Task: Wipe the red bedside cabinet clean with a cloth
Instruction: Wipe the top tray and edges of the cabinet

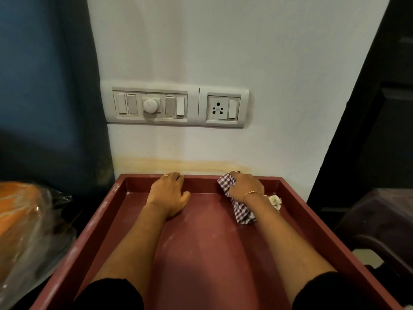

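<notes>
The red bedside cabinet fills the lower middle of the head view; its top is a shallow tray with raised rims and pale dust streaks. My left hand rests on the top near the back, its fingers hooked over the back rim. My right hand grips a checked cloth and holds it against the back rim, right of centre. The cloth's loose end trails back over the top, under my wrist.
A white wall stands just behind the cabinet, with a switch panel and a socket above it. A blue curtain hangs at left. An orange bundle in clear plastic lies left of the cabinet. Dark furniture stands at right.
</notes>
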Demonstrator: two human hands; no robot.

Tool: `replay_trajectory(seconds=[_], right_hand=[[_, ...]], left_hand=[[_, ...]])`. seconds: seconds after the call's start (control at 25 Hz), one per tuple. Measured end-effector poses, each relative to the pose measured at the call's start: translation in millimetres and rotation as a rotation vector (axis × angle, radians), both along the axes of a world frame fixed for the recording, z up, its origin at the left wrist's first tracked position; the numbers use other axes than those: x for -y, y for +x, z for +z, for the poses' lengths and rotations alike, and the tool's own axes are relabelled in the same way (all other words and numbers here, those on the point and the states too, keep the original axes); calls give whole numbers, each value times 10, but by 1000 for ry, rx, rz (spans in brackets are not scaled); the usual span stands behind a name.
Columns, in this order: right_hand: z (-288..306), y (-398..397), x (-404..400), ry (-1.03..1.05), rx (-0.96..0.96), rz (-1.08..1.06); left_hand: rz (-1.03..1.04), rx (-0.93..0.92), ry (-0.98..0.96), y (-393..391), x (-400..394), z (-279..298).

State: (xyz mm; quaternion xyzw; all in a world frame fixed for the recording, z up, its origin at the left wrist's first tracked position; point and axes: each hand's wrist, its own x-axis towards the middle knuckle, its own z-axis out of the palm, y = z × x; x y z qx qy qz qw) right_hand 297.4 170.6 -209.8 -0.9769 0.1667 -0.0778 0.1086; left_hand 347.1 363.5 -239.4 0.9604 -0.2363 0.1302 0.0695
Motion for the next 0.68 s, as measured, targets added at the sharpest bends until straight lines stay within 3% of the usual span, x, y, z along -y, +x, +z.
replay_trajectory(seconds=[0.24,0.48,0.68], right_hand=[[-20,191,-552,79,0,231],[13,130,-466,19,26,71],[-1,331,-751,146,-42,291]], left_hand=[[-6,-6,-15,24,-12,-3],[-4,-5,-25,31,-21,-7],[-56,-53,58,113,-72,140]])
